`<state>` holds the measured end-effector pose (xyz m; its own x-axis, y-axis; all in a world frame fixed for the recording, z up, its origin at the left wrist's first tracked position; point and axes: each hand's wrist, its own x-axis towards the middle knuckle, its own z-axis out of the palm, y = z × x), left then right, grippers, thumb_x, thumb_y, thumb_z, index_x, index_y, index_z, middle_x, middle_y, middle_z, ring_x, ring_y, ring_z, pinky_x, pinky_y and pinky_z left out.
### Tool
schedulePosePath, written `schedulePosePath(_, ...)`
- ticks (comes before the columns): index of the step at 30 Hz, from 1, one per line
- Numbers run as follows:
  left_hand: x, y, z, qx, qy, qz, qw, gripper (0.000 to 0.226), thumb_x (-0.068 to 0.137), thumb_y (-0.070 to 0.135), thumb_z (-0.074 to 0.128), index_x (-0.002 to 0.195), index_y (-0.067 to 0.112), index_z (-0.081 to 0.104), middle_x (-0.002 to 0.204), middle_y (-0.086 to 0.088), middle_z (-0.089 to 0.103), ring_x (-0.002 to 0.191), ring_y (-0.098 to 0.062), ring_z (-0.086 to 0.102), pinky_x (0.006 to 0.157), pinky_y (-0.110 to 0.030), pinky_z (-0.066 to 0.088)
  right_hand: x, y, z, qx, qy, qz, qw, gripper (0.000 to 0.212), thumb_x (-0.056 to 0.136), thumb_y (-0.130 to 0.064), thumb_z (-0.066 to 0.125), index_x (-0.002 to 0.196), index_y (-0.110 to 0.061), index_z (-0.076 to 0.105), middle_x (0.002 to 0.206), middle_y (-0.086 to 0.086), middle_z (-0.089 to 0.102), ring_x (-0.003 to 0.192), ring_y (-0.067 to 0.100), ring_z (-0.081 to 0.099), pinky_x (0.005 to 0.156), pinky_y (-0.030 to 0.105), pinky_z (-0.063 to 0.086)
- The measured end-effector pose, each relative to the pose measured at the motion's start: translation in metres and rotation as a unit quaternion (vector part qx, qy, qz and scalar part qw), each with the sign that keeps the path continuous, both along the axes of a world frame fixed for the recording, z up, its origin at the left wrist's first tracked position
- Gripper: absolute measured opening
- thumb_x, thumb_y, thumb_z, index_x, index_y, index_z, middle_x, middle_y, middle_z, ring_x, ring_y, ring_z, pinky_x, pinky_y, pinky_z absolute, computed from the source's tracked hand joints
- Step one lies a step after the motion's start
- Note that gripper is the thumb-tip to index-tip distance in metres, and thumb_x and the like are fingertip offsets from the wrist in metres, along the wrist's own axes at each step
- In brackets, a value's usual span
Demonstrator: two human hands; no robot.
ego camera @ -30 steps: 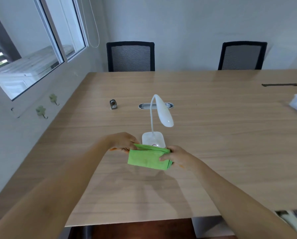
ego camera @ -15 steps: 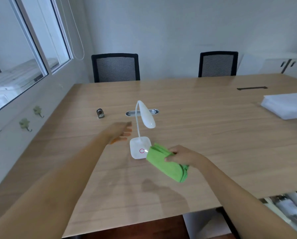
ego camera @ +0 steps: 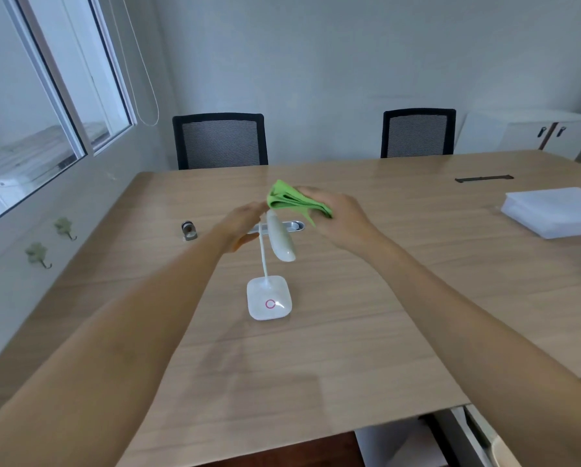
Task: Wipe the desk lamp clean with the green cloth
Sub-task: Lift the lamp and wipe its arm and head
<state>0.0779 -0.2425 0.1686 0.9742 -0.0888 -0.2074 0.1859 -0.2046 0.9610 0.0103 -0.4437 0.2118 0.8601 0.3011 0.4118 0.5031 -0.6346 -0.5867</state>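
A small white desk lamp stands mid-table, with a square base (ego camera: 269, 298) bearing a pink ring, a thin bent neck and an oval head (ego camera: 281, 239) that hangs down. My right hand (ego camera: 336, 214) holds the bunched green cloth (ego camera: 291, 200) just above the top of the lamp's neck. My left hand (ego camera: 240, 224) is at the left side of the neck's bend, fingers curled around it or touching it; the grip itself is blurred.
The wooden table (ego camera: 349, 332) runs to a wall with windows on the left. A small metal clip (ego camera: 189, 229) and a cable grommet (ego camera: 294, 226) lie behind the lamp. A white paper stack (ego camera: 555, 210) sits at the right. Two black chairs (ego camera: 220, 139) stand at the far side.
My right hand has lifted the green cloth from beside the lamp's base up to the top of its neck. My left hand has moved from the table up to the neck.
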Motion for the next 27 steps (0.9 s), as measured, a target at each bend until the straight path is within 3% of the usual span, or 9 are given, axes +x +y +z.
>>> schedulePosePath(3, 0.000, 0.006, -0.002, -0.002, -0.004, -0.010, 1.000, 0.038, 0.084, 0.039, 0.057, 0.119, 0.024, 0.060, 0.122, 0.007, 0.058, 0.114, -0.012, 0.052, 0.098, -0.030, 0.046, 0.009, 0.014, 0.001, -0.053, 0.002, 0.020, 0.998, 0.055, 0.081, 0.003, 0.043, 0.128, -0.023, 0.057, 0.129, -0.001, 0.064, 0.116, 0.020, 0.059, 0.098, 0.030, 0.047)
schedulePosePath(5, 0.001, 0.007, -0.003, -0.002, -0.008, -0.011, 1.000, 0.029, 0.087, 0.032, 0.056, 0.115, 0.024, 0.062, 0.115, 0.005, 0.059, 0.108, -0.013, 0.053, 0.095, -0.029, 0.046, 0.010, 0.019, 0.001, -0.085, 0.008, 0.036, 0.996, 0.055, 0.081, 0.005, 0.043, 0.126, -0.022, 0.059, 0.128, 0.001, 0.065, 0.116, 0.023, 0.059, 0.097, 0.030, 0.047)
schedulePosePath(8, 0.001, 0.008, -0.001, -0.019, -0.003, -0.024, 1.000, 0.033, 0.091, 0.030, 0.054, 0.124, 0.026, 0.058, 0.123, 0.003, 0.057, 0.113, -0.015, 0.053, 0.088, -0.026, 0.049, 0.003, 0.018, 0.000, -0.112, 0.001, 0.067, 0.991, 0.053, 0.081, 0.005, 0.044, 0.123, -0.022, 0.061, 0.126, 0.004, 0.066, 0.116, 0.025, 0.060, 0.098, 0.035, 0.048)
schedulePosePath(13, 0.002, 0.006, 0.001, 0.012, 0.002, -0.002, 1.000, 0.045, 0.084, 0.046, 0.057, 0.124, 0.026, 0.059, 0.135, 0.005, 0.051, 0.127, -0.013, 0.045, 0.098, -0.031, 0.044, -0.030, -0.006, 0.002, -0.141, 0.000, 0.144, 0.979, 0.051, 0.079, 0.010, 0.047, 0.115, -0.019, 0.067, 0.121, 0.003, 0.069, 0.107, 0.021, 0.064, 0.092, 0.034, 0.050)
schedulePosePath(16, 0.004, 0.008, 0.000, 0.018, 0.002, 0.003, 1.000, 0.043, 0.082, 0.048, 0.057, 0.120, 0.028, 0.062, 0.137, 0.007, 0.051, 0.129, -0.013, 0.045, 0.109, -0.037, 0.041, -0.042, -0.021, 0.007, -0.109, 0.035, 0.181, 0.977, 0.047, 0.081, 0.007, 0.048, 0.111, -0.022, 0.069, 0.112, 0.004, 0.073, 0.099, 0.023, 0.067, 0.089, 0.038, 0.053)
schedulePosePath(20, 0.005, 0.008, -0.001, 0.015, 0.002, -0.008, 1.000, 0.030, 0.086, 0.037, 0.057, 0.114, 0.029, 0.064, 0.129, 0.005, 0.057, 0.123, -0.015, 0.051, 0.104, -0.034, 0.043, -0.028, -0.016, 0.020, -0.018, 0.033, 0.140, 0.989, 0.044, 0.086, 0.005, 0.050, 0.113, -0.026, 0.067, 0.105, -0.015, 0.071, 0.086, -0.004, 0.064, 0.077, 0.014, 0.049)
schedulePosePath(23, 0.003, 0.009, -0.001, -0.011, 0.002, -0.016, 1.000, 0.015, 0.088, 0.022, 0.058, 0.096, 0.031, 0.066, 0.111, 0.001, 0.061, 0.106, -0.016, 0.053, 0.094, -0.030, 0.046, -0.008, 0.003, 0.016, -0.046, -0.009, 0.097, 0.994, 0.049, 0.081, 0.009, 0.046, 0.118, -0.018, 0.065, 0.120, -0.002, 0.069, 0.108, 0.005, 0.061, 0.085, 0.004, 0.040)
schedulePosePath(25, 0.004, 0.011, -0.002, -0.030, 0.003, -0.031, 0.999, 0.013, 0.089, 0.026, 0.057, 0.097, 0.030, 0.066, 0.109, -0.001, 0.061, 0.105, -0.018, 0.052, 0.090, -0.030, 0.045, -0.003, 0.012, 0.003, -0.080, -0.029, 0.108, 0.990, 0.050, 0.078, 0.008, 0.045, 0.119, -0.013, 0.065, 0.125, 0.006, 0.066, 0.117, 0.017, 0.060, 0.090, 0.006, 0.040)
schedulePosePath(27, 0.005, 0.011, -0.003, -0.030, 0.004, -0.039, 0.999, 0.019, 0.090, 0.035, 0.054, 0.104, 0.027, 0.065, 0.114, -0.004, 0.059, 0.108, -0.021, 0.052, 0.095, -0.035, 0.042, -0.008, 0.017, -0.010, -0.110, -0.060, 0.136, 0.983, 0.050, 0.076, 0.000, 0.041, 0.116, -0.012, 0.067, 0.124, 0.009, 0.067, 0.115, 0.022, 0.062, 0.095, 0.023, 0.048)
